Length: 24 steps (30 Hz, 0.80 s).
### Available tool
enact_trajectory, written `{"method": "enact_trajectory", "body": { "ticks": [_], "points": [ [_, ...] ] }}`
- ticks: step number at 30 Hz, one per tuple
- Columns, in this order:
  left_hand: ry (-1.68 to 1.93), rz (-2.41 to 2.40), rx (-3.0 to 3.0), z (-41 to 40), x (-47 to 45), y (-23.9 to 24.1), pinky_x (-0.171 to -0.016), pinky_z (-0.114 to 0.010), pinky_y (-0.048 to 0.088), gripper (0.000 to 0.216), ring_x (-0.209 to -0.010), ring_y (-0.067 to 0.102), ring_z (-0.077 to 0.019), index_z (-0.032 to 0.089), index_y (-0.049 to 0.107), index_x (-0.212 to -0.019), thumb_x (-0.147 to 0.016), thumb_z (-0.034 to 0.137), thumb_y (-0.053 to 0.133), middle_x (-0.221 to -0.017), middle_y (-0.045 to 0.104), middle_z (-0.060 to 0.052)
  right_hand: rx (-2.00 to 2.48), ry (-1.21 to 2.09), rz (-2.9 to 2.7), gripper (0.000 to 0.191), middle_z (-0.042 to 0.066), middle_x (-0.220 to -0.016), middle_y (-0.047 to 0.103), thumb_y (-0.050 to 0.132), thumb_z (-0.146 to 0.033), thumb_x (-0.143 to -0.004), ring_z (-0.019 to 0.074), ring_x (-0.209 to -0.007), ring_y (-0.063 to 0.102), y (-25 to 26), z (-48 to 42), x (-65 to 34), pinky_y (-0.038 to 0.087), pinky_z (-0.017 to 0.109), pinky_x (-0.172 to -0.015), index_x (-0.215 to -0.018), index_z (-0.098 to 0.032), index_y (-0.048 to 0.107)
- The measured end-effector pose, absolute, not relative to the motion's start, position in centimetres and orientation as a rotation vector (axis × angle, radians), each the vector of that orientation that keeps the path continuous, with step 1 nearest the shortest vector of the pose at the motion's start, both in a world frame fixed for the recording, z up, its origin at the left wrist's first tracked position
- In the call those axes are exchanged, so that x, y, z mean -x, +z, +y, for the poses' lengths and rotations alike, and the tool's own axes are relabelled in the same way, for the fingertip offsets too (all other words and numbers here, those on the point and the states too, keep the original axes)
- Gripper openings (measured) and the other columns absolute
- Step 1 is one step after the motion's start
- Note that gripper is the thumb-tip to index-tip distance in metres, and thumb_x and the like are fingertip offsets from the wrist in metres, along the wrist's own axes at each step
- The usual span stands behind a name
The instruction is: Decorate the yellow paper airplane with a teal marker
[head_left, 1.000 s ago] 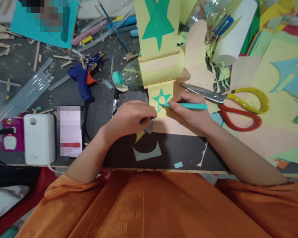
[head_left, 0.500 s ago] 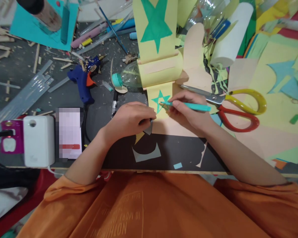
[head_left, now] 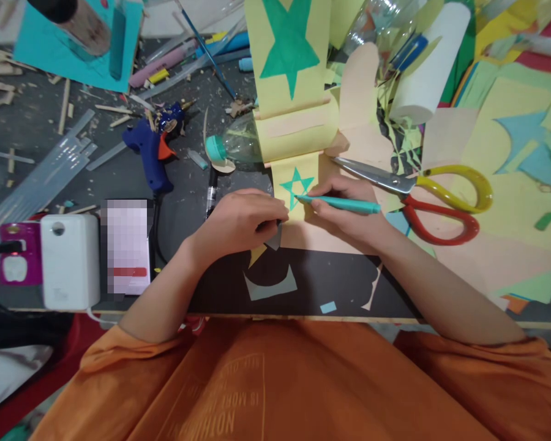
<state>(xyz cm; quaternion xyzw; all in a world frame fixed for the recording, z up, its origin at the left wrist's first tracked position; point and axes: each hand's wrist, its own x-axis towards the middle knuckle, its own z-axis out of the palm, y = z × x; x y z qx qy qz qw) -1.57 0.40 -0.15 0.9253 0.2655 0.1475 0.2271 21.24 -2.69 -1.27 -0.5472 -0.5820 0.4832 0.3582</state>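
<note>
My right hand (head_left: 349,211) grips a teal marker (head_left: 344,204), its tip resting on a small green star (head_left: 296,185) drawn on a yellow paper strip (head_left: 299,171). My left hand (head_left: 243,220) lies curled just left of the strip, fingers pressed at the paper's lower left corner; what they pinch is hidden. The strip runs up under a plastic bottle (head_left: 236,144) wrapped in yellow paper that carries a large green star (head_left: 289,43).
Scissors with yellow and red handles (head_left: 436,196) lie right of my right hand. A blue glue gun (head_left: 151,153), a black pen (head_left: 212,190), glue sticks (head_left: 41,177), a white charger (head_left: 68,260) and a phone (head_left: 127,245) sit at left. Coloured paper sheets (head_left: 509,159) cover the right.
The marker tip has shifted slightly along the small star's lower left edge. My left hand has stayed in place.
</note>
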Motion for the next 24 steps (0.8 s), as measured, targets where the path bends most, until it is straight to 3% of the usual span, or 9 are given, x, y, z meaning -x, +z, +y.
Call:
{"method": "enact_trajectory", "body": {
  "ticks": [24],
  "points": [
    [0.446, 0.733, -2.551, 0.31, 1.51, -0.15, -0.085, -0.026, 0.055, 0.028, -0.087, 0.074, -0.0142, 0.022, 0.071, -0.086, -0.086, 0.009, 0.046, -0.081, 0.077, 0.000, 1.407, 1.255, -1.473, 0.005, -0.001, -0.060, 0.062, 0.068, -0.025, -0.070, 0.0138, -0.056, 0.048, -1.39, -2.65, -21.40, 0.038, 0.028, -0.052, -0.066, -0.023, 0.069]
  ]
}}
